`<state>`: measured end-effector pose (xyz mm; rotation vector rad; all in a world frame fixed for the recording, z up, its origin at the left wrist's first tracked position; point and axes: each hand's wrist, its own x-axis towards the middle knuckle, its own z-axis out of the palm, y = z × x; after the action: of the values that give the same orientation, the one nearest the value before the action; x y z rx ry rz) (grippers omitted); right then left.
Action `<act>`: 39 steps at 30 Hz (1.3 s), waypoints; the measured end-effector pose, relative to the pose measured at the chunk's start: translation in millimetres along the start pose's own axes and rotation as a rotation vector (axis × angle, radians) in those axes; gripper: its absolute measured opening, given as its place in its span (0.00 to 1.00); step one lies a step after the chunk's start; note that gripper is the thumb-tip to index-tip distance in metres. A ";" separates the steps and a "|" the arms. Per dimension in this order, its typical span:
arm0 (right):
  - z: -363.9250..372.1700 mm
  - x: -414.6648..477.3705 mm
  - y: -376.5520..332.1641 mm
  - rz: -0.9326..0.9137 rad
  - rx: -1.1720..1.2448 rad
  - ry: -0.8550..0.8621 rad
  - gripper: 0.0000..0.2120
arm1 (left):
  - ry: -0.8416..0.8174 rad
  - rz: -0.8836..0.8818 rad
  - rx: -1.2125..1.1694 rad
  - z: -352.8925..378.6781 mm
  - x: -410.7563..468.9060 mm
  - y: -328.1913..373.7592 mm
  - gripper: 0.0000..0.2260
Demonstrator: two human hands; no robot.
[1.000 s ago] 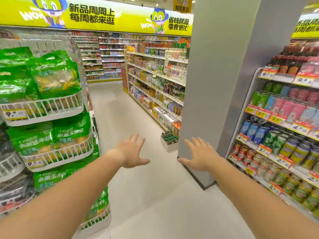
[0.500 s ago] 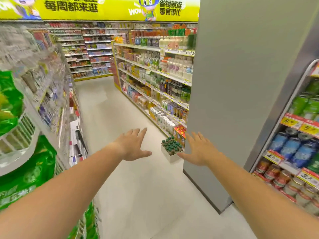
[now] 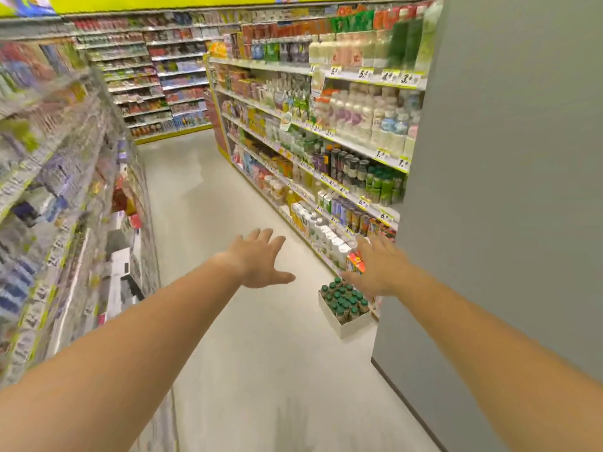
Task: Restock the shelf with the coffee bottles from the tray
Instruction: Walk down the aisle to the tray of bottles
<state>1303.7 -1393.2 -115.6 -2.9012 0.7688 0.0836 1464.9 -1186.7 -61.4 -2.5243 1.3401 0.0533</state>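
1. Step in hand (judged): approach. No bottle lifted yet; restocking not begun.
2. Left hand (image 3: 261, 259): held out ahead over the floor (image 3: 254, 353), palm down, fingers straight and spread, thumb out to the side. Holds nothing.
3. Right hand (image 3: 378, 269): likewise out ahead, fingers spread, holding nothing. In the view it overlaps the far end of the tray; judged to be above and short of it, not touching.
4. Tray (image 3: 357, 324): white open box on the floor, at the foot of the drinks shelf (image 3: 326, 187), just beside the grey pillar (image 3: 505, 190).
5. Bottles (image 3: 342, 300): upright, packed close in the tray, green caps, brown bodies. Tray looks full.
6. Shelf: several tiers of drinks with price tags. Which slot takes the coffee I cannot tell; labels too small. Racks on the left are blurred.
7. Next move calls for (judgement):
   - closing in on the tray and getting low, since it sits at floor level;
   - curling fingers round one bottle at the edge, where there is room;
   - finding the matching gap on the shelf before lifting more.
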 end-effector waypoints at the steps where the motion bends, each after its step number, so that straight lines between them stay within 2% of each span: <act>1: 0.4 21.9 1.3 0.015 0.004 0.000 0.47 | -0.002 0.011 0.009 1.2 24.4 -10.1 0.42; 6: 3.8 128.3 5.5 0.111 0.007 0.019 0.46 | -0.002 0.107 0.036 15.4 151.1 -66.2 0.43; 11: 18.0 222.2 8.4 0.286 0.054 0.025 0.47 | 0.003 0.259 0.070 23.0 277.1 -123.8 0.44; 16: 41.5 284.1 11.4 0.441 0.116 0.008 0.49 | -0.031 0.436 0.083 34.5 388.1 -145.8 0.44; 21: 83.7 334.6 26.4 0.564 0.142 -0.014 0.46 | -0.060 0.619 0.141 71.9 486.8 -133.3 0.44; 26: 150.6 394.0 48.2 0.724 0.224 -0.040 0.48 | -0.088 0.758 0.251 122.4 586.3 -108.1 0.44; 29: 195.2 426.6 58.1 0.816 0.272 -0.041 0.45 | -0.121 0.876 0.295 155.3 643.1 -89.9 0.45; 34: 263.4 473.9 70.0 0.944 0.326 -0.079 0.43 | -0.129 1.020 0.284 223.8 722.2 -56.9 0.45; 36: 299.9 490.0 74.0 0.960 0.339 -0.064 0.41 | -0.130 1.058 0.259 260.2 746.4 -45.2 0.44; 39: 368.6 513.7 84.0 1.002 0.376 -0.098 0.43 | -0.151 1.094 0.232 328.0 782.9 -26.4 0.43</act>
<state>1701.2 -1661.8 -535.9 -1.9042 1.8727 0.1543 1963.9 -1717.5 -497.9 -1.3179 2.2928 0.2746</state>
